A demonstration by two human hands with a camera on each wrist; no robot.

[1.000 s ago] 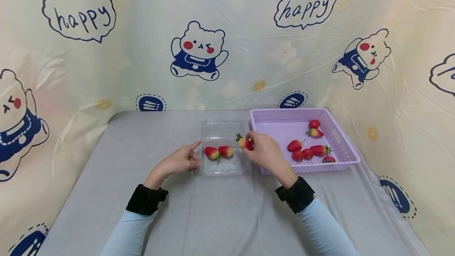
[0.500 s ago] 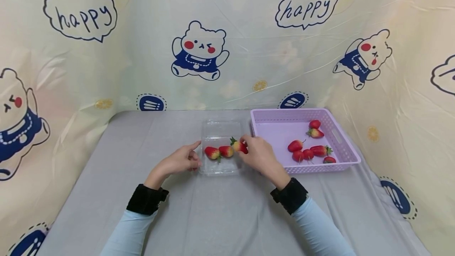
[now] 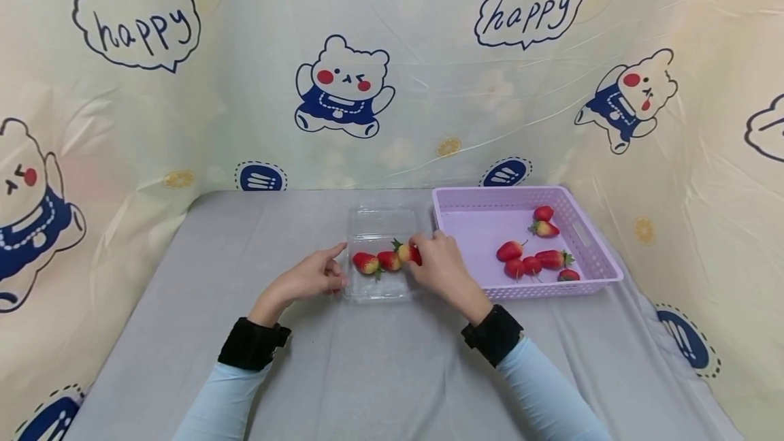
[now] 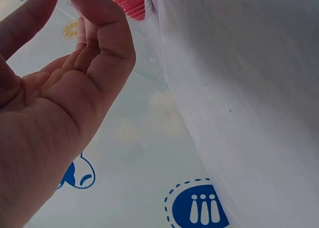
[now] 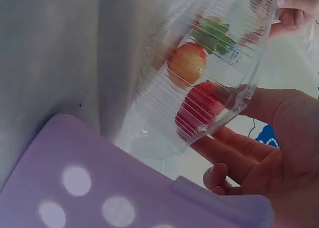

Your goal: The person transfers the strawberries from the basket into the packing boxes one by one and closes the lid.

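Observation:
A clear plastic clamshell box point(image 3: 384, 289) stands with its lid up on the grey cloth. Two strawberries point(image 3: 365, 263) lie side by side in it. My right hand point(image 3: 442, 265) reaches over the box's right side and pinches a third strawberry point(image 3: 407, 252), its leafy end pointing left, close beside the other two. Through the ribbed wall in the right wrist view, that red strawberry point(image 5: 199, 108) shows at my fingertips. My left hand point(image 3: 309, 274) holds the box's left edge between thumb and fingers; in the left wrist view the hand point(image 4: 75, 83) hides most of the box.
A lilac perforated basket point(image 3: 478, 220) stands right of the box, its corner near my right hand. Several strawberries and small red fruits point(image 3: 531, 265) lie in its right part. A patterned curtain point(image 3: 429, 87) hangs behind the table.
My right hand has moved left with the strawberry, from beyond the box's right edge to inside it, next to the other two. My left hand has stayed at the box's left edge.

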